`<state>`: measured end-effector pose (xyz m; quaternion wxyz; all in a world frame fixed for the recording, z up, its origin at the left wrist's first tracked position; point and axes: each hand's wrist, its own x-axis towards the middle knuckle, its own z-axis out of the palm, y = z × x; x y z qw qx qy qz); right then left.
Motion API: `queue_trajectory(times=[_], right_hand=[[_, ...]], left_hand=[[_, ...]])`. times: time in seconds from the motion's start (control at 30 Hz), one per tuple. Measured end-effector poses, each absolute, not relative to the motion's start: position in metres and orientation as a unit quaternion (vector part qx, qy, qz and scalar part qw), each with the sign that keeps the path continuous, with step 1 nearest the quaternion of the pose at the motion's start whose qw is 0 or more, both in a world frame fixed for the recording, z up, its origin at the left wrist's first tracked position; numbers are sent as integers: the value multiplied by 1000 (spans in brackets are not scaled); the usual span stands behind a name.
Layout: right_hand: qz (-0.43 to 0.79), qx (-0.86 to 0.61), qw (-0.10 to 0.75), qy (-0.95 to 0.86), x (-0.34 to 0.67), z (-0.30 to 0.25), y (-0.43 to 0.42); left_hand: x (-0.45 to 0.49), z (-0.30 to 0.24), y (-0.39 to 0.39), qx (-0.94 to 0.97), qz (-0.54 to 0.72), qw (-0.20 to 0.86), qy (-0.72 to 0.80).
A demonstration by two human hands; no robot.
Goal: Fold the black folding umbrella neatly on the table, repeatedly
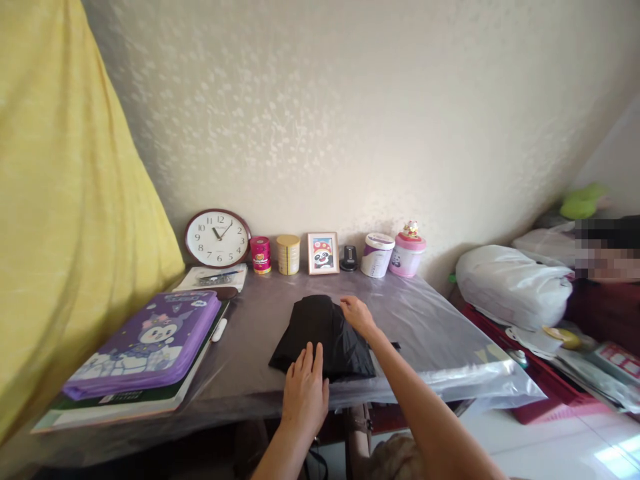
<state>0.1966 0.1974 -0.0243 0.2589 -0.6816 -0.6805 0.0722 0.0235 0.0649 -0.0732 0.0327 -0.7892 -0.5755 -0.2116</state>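
Observation:
A piece of thin, slightly shiny black fabric (320,327), gathered into a rough fan shape, lies near the front of the table (240,347). My left hand (306,383) rests flat on its lower front edge, fingers stretched out. At the fabric's upper right side, my right hand (356,313) has its fingers curled in a pinch on the edge. A short black strap end (397,346) sticks out to the right beyond my right forearm. What kind of item the fabric belongs to does not show clearly.
Along the wall stand a clock (218,238), tins, a panda picture frame (323,254) and tubs. A purple binder (150,340) lies on books at left beside a yellow curtain (70,200). At right are a white bag (515,287) and a person (605,313).

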Motion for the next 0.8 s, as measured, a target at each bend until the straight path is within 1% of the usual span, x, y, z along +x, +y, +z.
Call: queue_trajectory(times=[0.13,0.23,0.37,0.63,0.73,0.8], right_hand=[[141,-752,220,-605,231,-25,188],[176,-760,214,-587,243,-30,183],[264,-751,212,-567,246,-34,179],[426,-696,278,-506,236,-27,167],[503,-639,327,-480,230,-24,165],[528,-599,371,-474,225,-21,165]], left_hand=[[24,-76,66,-789,-217,42,-574],[24,-76,66,-789,-216,46,-574],[24,-75,64,-790,-206,45,-576],[23,-77,65,-788,-202,38,-580],[23,-77,65,-786,-195,26,-587],[23,-76,65,-785,-191,21,-589]])
